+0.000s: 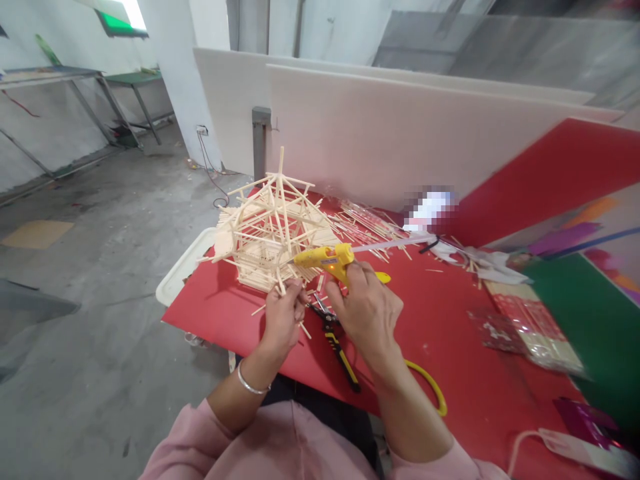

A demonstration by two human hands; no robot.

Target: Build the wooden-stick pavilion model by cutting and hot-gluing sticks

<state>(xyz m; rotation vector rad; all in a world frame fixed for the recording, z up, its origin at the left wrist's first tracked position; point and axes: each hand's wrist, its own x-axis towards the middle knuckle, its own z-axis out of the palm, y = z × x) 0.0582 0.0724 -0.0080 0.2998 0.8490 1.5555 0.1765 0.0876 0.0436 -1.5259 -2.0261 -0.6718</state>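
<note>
My right hand (370, 303) is wrapped round the grip of a yellow hot glue gun (325, 257), with a long translucent glue stick (395, 244) coming out of its back. The gun's nozzle points left at the lower part of a model pavilion (277, 227) built from thin wooden sticks, with a peaked frame on top. Close to the nozzle, my left hand (285, 310) pinches a short wooden stick (281, 283) at the model's front edge. Whether the nozzle touches the wood is hard to see. Between my hands lie pliers (333, 333) with black and yellow handles.
Loose sticks (365, 223) lie behind the gun on the red table (400, 373). Packs of sticks (535, 323) are at the right, near a power strip (575, 447). A curved yellow piece (430, 387) lies by my right forearm. White boards (375, 127) stand behind.
</note>
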